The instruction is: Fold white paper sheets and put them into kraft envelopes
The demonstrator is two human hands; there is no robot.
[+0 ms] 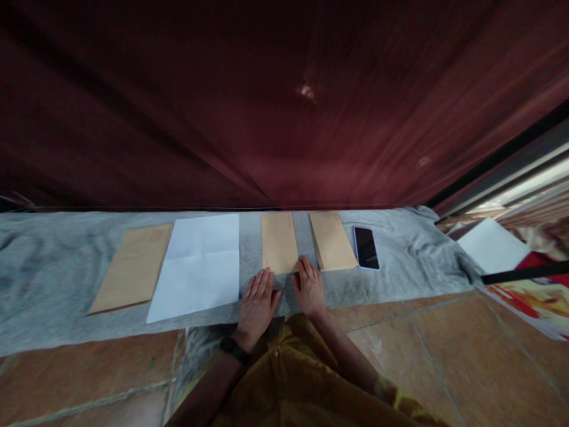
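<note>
A brown paper envelope point(280, 240) with small red print lies flat on the grey cloth in front of me. My left hand point(258, 299) rests at its near left corner, fingers stretched out. At the near right corner lies my right hand point(309, 289), its fingers extended and touching the envelope's edge. A stack of brown envelopes point(333, 240) sits just to the right. Left of the middle envelope is a white sheet of paper point(198, 261) with fold creases. Farther left lies another pile of brown envelopes point(133, 267).
A phone point(366, 248) lies face up beyond the right stack. The grey cloth point(413, 261) covers a long strip before a dark red curtain point(267, 118). Tiled floor point(400, 338) shows nearer me. At far right are a white sheet point(493, 246) and a colourful printed package point(537, 302).
</note>
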